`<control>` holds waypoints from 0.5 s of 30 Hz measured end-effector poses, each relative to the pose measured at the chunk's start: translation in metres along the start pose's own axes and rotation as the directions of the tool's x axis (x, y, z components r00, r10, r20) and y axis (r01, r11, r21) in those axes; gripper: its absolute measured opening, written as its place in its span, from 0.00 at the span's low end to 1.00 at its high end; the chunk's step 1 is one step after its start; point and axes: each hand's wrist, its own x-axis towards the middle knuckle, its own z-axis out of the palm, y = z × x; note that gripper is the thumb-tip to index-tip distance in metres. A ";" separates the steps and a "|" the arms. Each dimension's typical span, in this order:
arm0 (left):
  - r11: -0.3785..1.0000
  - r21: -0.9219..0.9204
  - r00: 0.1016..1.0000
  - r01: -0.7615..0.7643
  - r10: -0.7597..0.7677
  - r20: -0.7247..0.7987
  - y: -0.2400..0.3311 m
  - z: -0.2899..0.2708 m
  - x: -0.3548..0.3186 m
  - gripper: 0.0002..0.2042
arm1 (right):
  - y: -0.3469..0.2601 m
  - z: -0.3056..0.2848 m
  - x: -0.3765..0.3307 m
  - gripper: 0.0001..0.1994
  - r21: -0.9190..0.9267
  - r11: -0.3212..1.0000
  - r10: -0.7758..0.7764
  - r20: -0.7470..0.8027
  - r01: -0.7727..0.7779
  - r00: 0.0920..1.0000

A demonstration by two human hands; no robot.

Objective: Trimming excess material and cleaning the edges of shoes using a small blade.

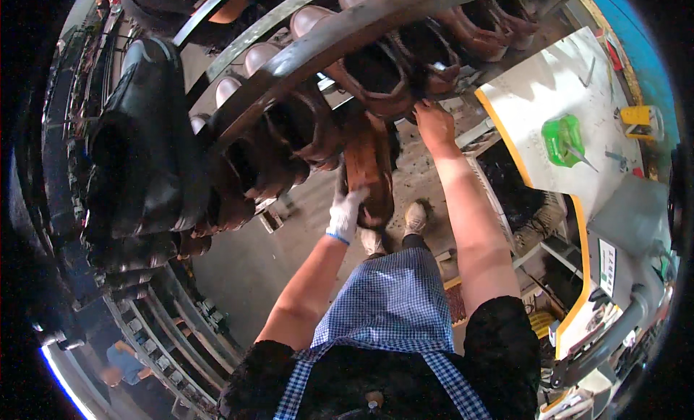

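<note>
My left hand [345, 213], in a white glove with a blue cuff, is closed at the side of a brown leather shoe [370, 176] hanging below the rack. Its fingertips are slightly blurred. My bare right hand [435, 125] is raised to the rack's lower edge, fingers bent together beside the heel of another brown shoe [372, 76]. What lies between those fingers is hidden. Several more brown shoes, one of them here [303, 123], sit in a row along the metal rack [289, 66], heels toward me.
Black shoes [144, 145] stand on the rack at left. To the right is a white worktable [535, 80] with yellow edging, carrying a green plastic container [563, 140] and a yellow cup [640, 122]. A grey machine [629, 217] stands nearby. Another person [126, 366] appears at lower left.
</note>
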 end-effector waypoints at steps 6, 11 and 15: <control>0.987 -0.145 0.983 -0.074 0.047 -0.180 0.030 0.072 0.109 0.20 | 0.037 -0.006 -0.015 0.05 -0.158 0.979 0.160 0.207 -0.128 0.965; 0.983 -0.183 0.979 -0.015 -0.023 -0.203 0.002 -0.044 0.238 0.22 | -0.020 -0.019 0.014 0.09 0.152 0.983 0.086 0.134 -0.107 0.987; 1.000 0.017 0.988 0.022 -0.019 -0.150 -0.013 0.012 0.210 0.23 | 0.002 -0.038 -0.031 0.15 0.211 0.959 0.177 0.074 -0.189 0.981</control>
